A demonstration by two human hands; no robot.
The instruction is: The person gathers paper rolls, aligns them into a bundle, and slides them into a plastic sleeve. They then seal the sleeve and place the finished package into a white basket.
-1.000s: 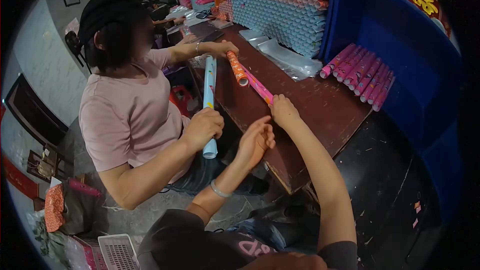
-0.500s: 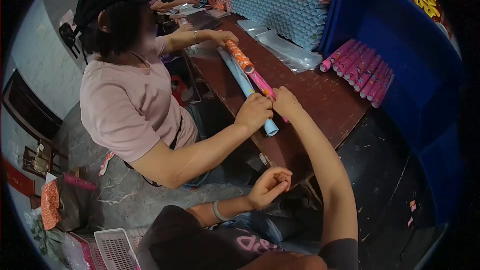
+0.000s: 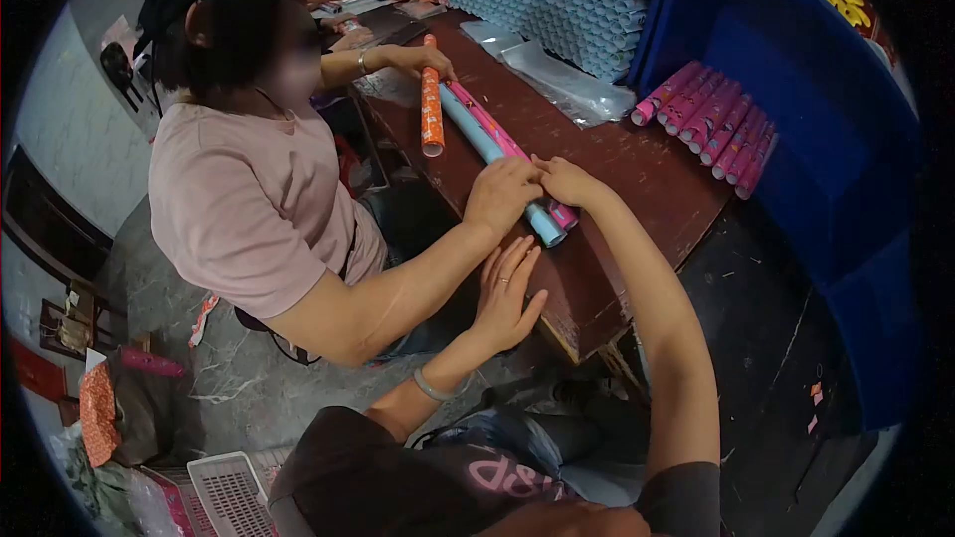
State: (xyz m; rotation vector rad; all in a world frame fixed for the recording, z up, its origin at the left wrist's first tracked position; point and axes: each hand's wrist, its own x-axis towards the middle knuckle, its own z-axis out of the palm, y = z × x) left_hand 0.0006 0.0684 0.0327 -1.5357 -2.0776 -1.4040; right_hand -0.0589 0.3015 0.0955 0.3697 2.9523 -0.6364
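My right hand (image 3: pixel 569 182) is closed over the pink roll of wrapping paper (image 3: pixel 487 122), near its front end; its fingertips are partly hidden by the co-worker's hand. Beside it, touching, lies a light blue roll (image 3: pixel 545 224) on the table. My left hand (image 3: pixel 509 300), a ring and a bangle on it, is open with fingers apart at the table edge, just below the blue roll's end and holding nothing. A co-worker's hand (image 3: pixel 500 191) presses on the blue roll. That person's other hand (image 3: pixel 430 62) is at the far ends, by an orange roll (image 3: pixel 432 119).
The brown table (image 3: pixel 637 199) carries clear plastic sleeves (image 3: pixel 572 89) and a tall stack of blue and orange rolls (image 3: pixel 547 15). Several pink rolls (image 3: pixel 706 124) lie by a blue partition (image 3: pixel 796 109). A white basket (image 3: pixel 231 492) stands on the floor at lower left.
The pink roll has come down to lie alongside the blue one. The orange roll has shifted left, off the pair. My left hand has risen to the table edge and opened.
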